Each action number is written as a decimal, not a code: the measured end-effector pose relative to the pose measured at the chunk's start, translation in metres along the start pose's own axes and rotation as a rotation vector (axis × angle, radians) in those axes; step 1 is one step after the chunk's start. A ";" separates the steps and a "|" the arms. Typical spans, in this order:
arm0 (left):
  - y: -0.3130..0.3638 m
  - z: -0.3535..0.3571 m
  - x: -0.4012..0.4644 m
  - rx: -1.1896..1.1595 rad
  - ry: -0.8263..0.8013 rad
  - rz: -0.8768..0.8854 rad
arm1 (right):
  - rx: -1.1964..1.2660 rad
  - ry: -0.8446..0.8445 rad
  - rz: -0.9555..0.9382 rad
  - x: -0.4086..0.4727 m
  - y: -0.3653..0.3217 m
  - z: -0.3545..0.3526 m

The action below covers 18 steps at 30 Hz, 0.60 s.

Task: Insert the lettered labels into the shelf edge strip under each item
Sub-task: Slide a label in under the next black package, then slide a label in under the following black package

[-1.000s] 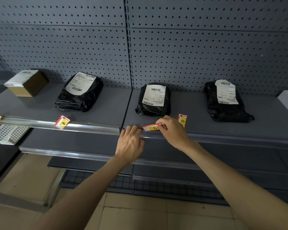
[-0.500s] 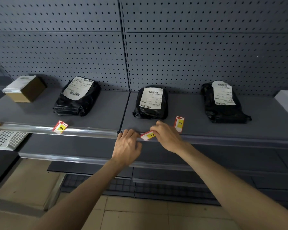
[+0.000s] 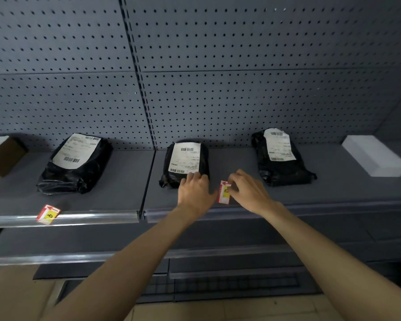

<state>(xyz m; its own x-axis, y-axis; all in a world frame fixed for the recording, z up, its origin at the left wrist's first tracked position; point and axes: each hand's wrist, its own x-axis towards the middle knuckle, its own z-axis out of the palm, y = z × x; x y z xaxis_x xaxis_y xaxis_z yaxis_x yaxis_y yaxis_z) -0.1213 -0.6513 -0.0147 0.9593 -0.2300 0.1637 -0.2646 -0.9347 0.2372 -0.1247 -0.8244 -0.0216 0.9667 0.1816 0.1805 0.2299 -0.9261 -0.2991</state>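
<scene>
Three black parcels with white shipping labels lie on the grey shelf: a left parcel (image 3: 75, 163), a middle parcel (image 3: 185, 158) and a right parcel (image 3: 280, 156). A clear edge strip (image 3: 90, 217) runs along the shelf front. A red and yellow lettered label (image 3: 48, 214) sits tilted in the strip under the left parcel. My right hand (image 3: 249, 192) pinches a second lettered label (image 3: 225, 193), which stands upright at the shelf edge between the middle and right parcels. My left hand (image 3: 195, 193) lies flat, fingertips touching the front of the middle parcel. Its letter is too blurred to read.
A brown cardboard box (image 3: 0, 156) stands at the far left of the shelf and a white box (image 3: 375, 156) at the far right. A grey pegboard wall (image 3: 218, 89) backs the shelf. A lower shelf (image 3: 79, 258) with its own strip juts out below.
My left hand has left the strip and moved up onto the middle parcel's front. My right hand has shifted right and now holds the upright label. The label held before is out of sight.
</scene>
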 end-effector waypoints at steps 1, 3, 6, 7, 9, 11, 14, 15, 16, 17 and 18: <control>0.009 0.003 0.006 0.033 -0.051 -0.009 | -0.015 -0.012 0.016 -0.001 0.006 -0.001; 0.024 0.011 0.017 0.094 -0.126 -0.029 | -0.029 -0.050 0.051 0.000 0.015 -0.002; 0.039 0.022 0.027 0.138 -0.212 -0.089 | -0.031 -0.097 0.080 0.003 0.023 -0.001; 0.041 0.025 0.029 0.146 -0.240 -0.115 | -0.028 -0.109 0.083 0.004 0.024 0.000; 0.044 0.030 0.030 0.155 -0.291 -0.153 | -0.019 -0.121 0.086 0.006 0.025 0.002; 0.045 0.031 0.032 0.138 -0.332 -0.179 | -0.010 -0.125 0.082 0.007 0.027 0.005; 0.046 0.029 0.036 0.078 -0.374 -0.227 | 0.004 -0.127 0.079 0.006 0.028 0.010; 0.047 0.028 0.037 0.057 -0.376 -0.240 | 0.012 -0.123 0.076 0.005 0.029 0.011; 0.048 0.027 0.038 0.029 -0.369 -0.251 | 0.018 -0.117 0.072 0.005 0.030 0.012; 0.049 0.027 0.039 -0.011 -0.355 -0.258 | 0.026 -0.113 0.067 0.004 0.032 0.012; 0.050 0.028 0.039 -0.066 -0.338 -0.260 | 0.036 -0.108 0.061 0.004 0.034 0.011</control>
<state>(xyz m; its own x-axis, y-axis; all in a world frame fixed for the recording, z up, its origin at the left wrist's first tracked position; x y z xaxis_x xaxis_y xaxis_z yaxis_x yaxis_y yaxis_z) -0.0947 -0.7142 -0.0231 0.9704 -0.0750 -0.2295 -0.0051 -0.9566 0.2914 -0.1118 -0.8515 -0.0413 0.9851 0.1614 0.0594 0.1719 -0.9244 -0.3404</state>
